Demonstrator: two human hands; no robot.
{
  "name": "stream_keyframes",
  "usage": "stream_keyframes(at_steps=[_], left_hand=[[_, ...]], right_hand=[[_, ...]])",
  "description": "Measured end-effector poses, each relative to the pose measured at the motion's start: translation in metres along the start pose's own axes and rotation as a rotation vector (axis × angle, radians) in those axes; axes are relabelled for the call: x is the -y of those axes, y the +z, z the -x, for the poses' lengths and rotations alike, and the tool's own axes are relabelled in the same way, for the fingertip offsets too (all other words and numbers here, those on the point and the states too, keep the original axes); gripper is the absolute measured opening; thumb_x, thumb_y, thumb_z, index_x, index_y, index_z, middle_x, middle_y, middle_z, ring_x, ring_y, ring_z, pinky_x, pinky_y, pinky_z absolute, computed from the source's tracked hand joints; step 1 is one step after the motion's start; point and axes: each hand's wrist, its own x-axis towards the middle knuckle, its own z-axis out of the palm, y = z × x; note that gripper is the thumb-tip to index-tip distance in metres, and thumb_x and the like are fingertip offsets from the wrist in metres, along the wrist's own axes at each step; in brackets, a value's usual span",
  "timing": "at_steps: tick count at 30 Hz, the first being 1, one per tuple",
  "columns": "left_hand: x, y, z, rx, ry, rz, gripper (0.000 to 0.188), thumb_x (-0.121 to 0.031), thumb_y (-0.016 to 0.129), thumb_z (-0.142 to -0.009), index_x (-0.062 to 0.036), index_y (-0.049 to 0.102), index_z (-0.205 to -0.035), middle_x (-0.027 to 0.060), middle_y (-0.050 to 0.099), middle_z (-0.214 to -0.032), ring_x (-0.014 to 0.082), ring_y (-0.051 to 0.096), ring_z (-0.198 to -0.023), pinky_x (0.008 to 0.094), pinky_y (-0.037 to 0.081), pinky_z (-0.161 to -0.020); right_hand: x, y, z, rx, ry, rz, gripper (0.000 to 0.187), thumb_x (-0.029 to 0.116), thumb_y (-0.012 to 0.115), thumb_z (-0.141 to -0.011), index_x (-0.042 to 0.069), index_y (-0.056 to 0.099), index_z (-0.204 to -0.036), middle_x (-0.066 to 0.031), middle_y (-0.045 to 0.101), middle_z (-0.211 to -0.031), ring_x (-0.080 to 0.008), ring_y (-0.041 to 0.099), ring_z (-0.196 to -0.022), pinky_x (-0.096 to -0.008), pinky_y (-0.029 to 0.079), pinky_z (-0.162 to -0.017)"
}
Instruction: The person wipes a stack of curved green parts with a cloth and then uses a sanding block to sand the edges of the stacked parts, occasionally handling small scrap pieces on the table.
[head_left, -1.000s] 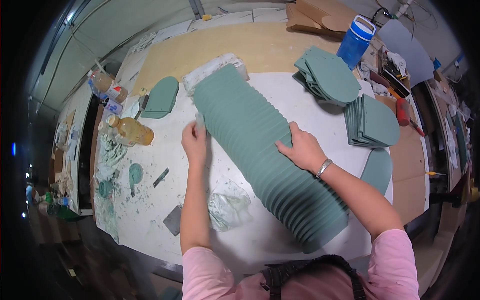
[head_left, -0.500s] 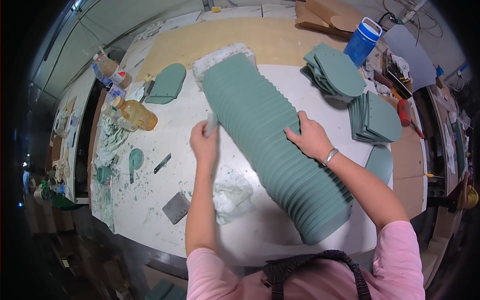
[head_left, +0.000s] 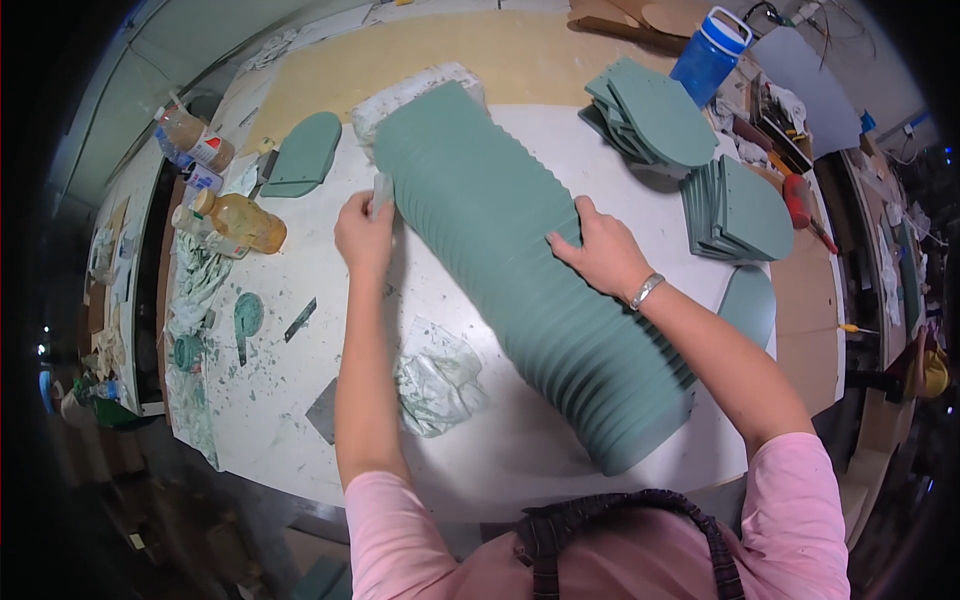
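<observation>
Head view | left hand (head_left: 364, 232) pinches a small pale tool (head_left: 381, 190) at the green slab row's (head_left: 520, 260) edge | right hand (head_left: 600, 255) lies open on top, steadying | best: short strokes beside fingertips, row braced.

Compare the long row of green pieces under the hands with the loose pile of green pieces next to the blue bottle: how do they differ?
The long row is far bigger, with many pieces overlapped evenly in a diagonal line; the loose pile holds few, fanned unevenly. The right hand presses on the row and the left hand touches its edge; no hand touches the pile. The row spans the white table; the pile sits at its far edge. Both share the same green colour and rounded shape.
</observation>
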Motion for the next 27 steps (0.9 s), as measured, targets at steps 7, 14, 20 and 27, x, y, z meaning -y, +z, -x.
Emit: stream_keyframes(at_steps=[7,14,20,27], left_hand=[[-0.087,-0.015,0.125,0.162,0.026,0.435,0.029,-0.007,0.074,-0.081,-0.0013,0.067,-0.108,-0.0023,0.058,-0.084,0.0057,0.05,-0.075,0.0212,0.044,-0.066],[0.036,-0.092,0.101,-0.123,-0.052,0.156,0.03,-0.013,0.074,-0.079,-0.0019,0.069,-0.106,0.0056,0.061,-0.086,0.0159,0.054,-0.074,0.0298,0.046,-0.069],[0.168,-0.188,0.055,-0.299,-0.258,-0.507,0.033,-0.023,0.073,-0.08,-0.009,0.07,-0.109,0.012,0.066,-0.099,0.0294,0.063,-0.091,0.0412,0.05,-0.08],[0.171,-0.159,0.028,-0.373,-0.106,-0.866,0.038,-0.028,0.074,-0.081,-0.0082,0.069,-0.113,0.0109,0.065,-0.102,0.0325,0.061,-0.094,0.0424,0.049,-0.084]], right_hand=[[-0.011,0.007,-0.002,-0.071,-0.031,0.007,0.054,0.041,0.064,-0.088,-0.005,0.047,-0.109,-0.0274,0.061,-0.07,-0.0457,0.061,-0.07,-0.0499,0.049,-0.067],[-0.006,-0.005,0.004,-0.045,0.002,-0.007,0.052,0.042,0.062,-0.088,-0.005,0.049,-0.103,-0.0269,0.064,-0.074,-0.0443,0.064,-0.075,-0.0492,0.051,-0.07],[0.002,-0.002,0.004,-0.027,0.022,-0.01,0.05,0.04,0.062,-0.089,-0.006,0.049,-0.104,-0.0258,0.063,-0.072,-0.0438,0.063,-0.071,-0.0488,0.05,-0.067],[-0.004,0.003,0.005,-0.074,0.002,0.009,0.05,0.039,0.062,-0.089,-0.005,0.049,-0.108,-0.0271,0.063,-0.073,-0.0451,0.062,-0.072,-0.049,0.05,-0.068]])
